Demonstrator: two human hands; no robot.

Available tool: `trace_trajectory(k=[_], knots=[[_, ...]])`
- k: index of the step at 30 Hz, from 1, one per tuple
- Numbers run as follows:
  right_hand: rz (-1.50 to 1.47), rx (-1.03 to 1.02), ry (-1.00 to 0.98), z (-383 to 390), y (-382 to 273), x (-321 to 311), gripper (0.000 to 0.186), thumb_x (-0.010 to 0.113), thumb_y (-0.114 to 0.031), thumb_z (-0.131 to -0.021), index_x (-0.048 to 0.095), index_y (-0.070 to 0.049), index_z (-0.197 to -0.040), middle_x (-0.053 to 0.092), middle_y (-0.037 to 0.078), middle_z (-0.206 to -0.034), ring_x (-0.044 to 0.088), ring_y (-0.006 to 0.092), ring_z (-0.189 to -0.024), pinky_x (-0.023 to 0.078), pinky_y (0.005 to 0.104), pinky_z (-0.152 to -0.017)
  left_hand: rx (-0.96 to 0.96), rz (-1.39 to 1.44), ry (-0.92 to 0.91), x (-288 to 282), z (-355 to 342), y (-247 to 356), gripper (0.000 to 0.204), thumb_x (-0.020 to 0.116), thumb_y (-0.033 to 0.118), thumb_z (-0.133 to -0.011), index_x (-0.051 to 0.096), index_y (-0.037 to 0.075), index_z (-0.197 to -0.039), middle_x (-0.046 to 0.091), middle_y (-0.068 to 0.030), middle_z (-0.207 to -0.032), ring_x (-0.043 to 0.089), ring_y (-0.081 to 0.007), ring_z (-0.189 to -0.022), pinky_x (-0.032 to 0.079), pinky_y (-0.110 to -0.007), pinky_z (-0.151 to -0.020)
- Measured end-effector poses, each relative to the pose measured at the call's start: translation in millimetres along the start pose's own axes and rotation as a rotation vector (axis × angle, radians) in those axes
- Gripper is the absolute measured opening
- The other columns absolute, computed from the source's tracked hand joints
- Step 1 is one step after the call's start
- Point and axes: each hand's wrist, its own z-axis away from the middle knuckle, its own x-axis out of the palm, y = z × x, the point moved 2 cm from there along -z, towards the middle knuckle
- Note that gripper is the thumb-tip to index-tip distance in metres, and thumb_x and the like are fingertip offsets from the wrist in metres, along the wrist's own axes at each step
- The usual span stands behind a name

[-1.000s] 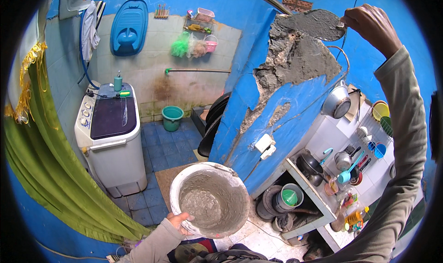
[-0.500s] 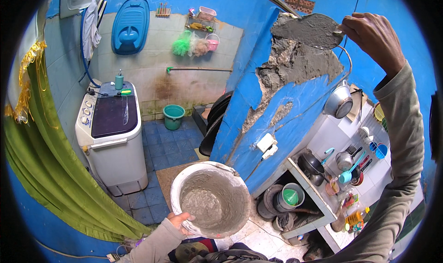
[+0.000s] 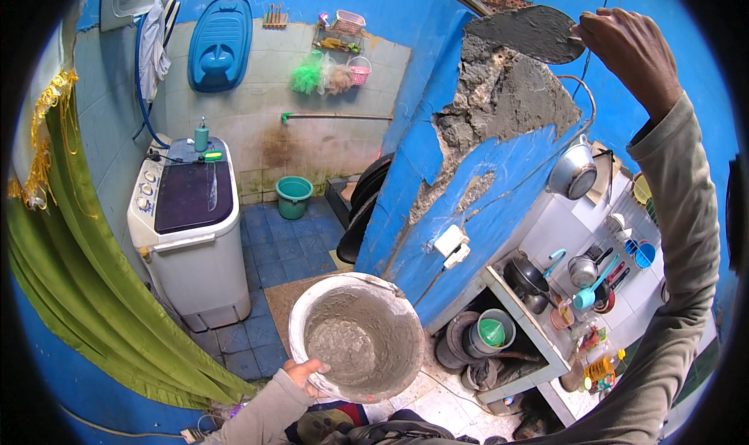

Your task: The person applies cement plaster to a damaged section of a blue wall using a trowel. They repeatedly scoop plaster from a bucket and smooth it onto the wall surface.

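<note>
My left hand (image 3: 303,376) is closed on the rim of a whitish bucket (image 3: 409,343), its thumb over the edge. Wet grey mortar (image 3: 341,347) lies in the bottom and coats the inner wall. Raised at the upper right, my right hand (image 3: 626,53) grips a trowel whose handle is hidden in the fist. The rounded trowel blade (image 3: 534,35) is covered in grey mortar and lies over the top of the broken wall patch. Below it, the blue wall (image 3: 421,246) has a rough patch of mortar and exposed masonry (image 3: 511,102).
A light switch box (image 3: 451,242) and a cable sit on the wall. To its right are a hanging pot (image 3: 573,170) and a kitchen counter (image 3: 524,328) crowded with pans and bottles. Leftward stand a washing machine (image 3: 191,265), a green bucket (image 3: 294,199) and a green curtain (image 3: 101,289).
My right hand and the trowel have moved slightly upward along the wall, uncovering more of the rough patch beneath the blade. My left hand and the bucket have stayed almost still.
</note>
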Motion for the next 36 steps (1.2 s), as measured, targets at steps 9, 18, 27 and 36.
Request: trace_trajectory(k=[9, 18, 27, 36], knots=[[-0.128, 0.043, -0.065, 13, 24, 0, 0.02, 0.059, -0.025, -0.09, 0.063, -0.007, -0.082, 0.063, 0.008, -0.071, 0.062, 0.0219, -0.064, 0.051, 0.0334, -0.056, -0.029, 0.048, -0.044, -11, -12, -5, 0.059, 0.056, -0.006, -0.077, 0.032, -0.006, -0.13, 0.051, -0.0289, -0.118, 0.059, -0.0458, -0.101, 0.051, -0.063, -0.083], [-0.088, 0.06, -0.019, -5, -17, -30, 0.022, 0.059, -0.024, -0.089, 0.061, -0.006, -0.078, 0.061, 0.01, -0.068, 0.06, 0.0244, -0.06, 0.05, 0.0348, -0.056, -0.012, 0.009, 0.011, -3, -1, 0, 0.059, 0.054, -0.006, -0.077, 0.031, -0.007, -0.132, 0.048, -0.0298, -0.123, 0.054, -0.0468, -0.109, 0.048, -0.063, -0.088], [-0.192, 0.047, -0.054, -11, -28, -34, 0.021, 0.06, -0.024, -0.089, 0.063, -0.006, -0.077, 0.061, 0.011, -0.068, 0.061, 0.0239, -0.059, 0.05, 0.0328, -0.056, -0.026, 0.005, -0.004, 1, -1, 1, 0.059, 0.054, -0.006, -0.077, 0.032, -0.007, -0.132, 0.049, -0.0287, -0.123, 0.054, -0.0456, -0.109, 0.048, -0.062, -0.088], [0.026, 0.026, -0.093, -11, -47, -39, 0.009, 0.062, -0.017, -0.087, 0.065, -0.009, -0.084, 0.065, 0.008, -0.073, 0.065, 0.0187, -0.064, 0.053, 0.0294, -0.058, -0.014, -0.035, -0.004, -2, -2, 2, 0.06, 0.056, -0.004, -0.077, 0.032, -0.007, -0.131, 0.05, -0.0285, -0.122, 0.056, -0.0444, -0.107, 0.049, -0.061, -0.088]])
